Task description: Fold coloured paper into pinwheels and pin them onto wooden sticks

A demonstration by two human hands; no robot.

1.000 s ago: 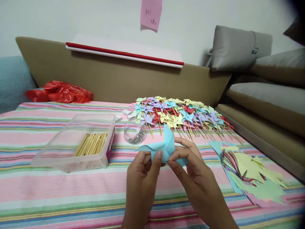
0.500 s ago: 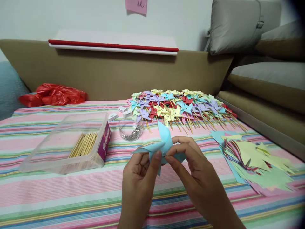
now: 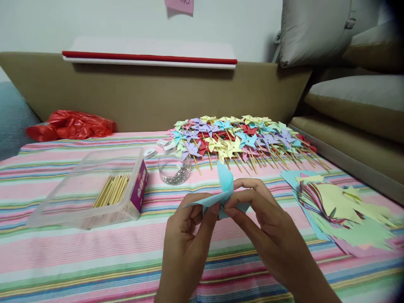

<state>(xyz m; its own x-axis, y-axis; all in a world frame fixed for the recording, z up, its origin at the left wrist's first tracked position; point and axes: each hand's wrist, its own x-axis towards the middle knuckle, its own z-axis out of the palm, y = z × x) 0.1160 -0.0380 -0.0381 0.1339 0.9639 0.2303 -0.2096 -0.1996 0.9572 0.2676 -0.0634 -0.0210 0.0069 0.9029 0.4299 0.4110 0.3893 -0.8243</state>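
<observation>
Both my hands hold a light blue paper pinwheel (image 3: 224, 186) just above the striped cloth, in the middle of the view. My left hand (image 3: 189, 240) pinches its left side between thumb and fingers. My right hand (image 3: 268, 235) pinches its centre with thumb and forefinger, the other fingers curled over the top. One blue flap stands upright between the hands. Whether a pin is in my fingertips I cannot make out.
A clear plastic box (image 3: 66, 198) with wooden sticks (image 3: 112, 190) lies at the left. A small clear cup of metal pins (image 3: 175, 170) stands behind my hands. Several finished pinwheels (image 3: 243, 141) are heaped at the back, cut coloured paper (image 3: 341, 210) at the right, a red bag (image 3: 71, 125) far left.
The view has tipped down slightly. My hands have kept hold of the blue pinwheel and turned it a little; the upright flap now stands straighter between them.
</observation>
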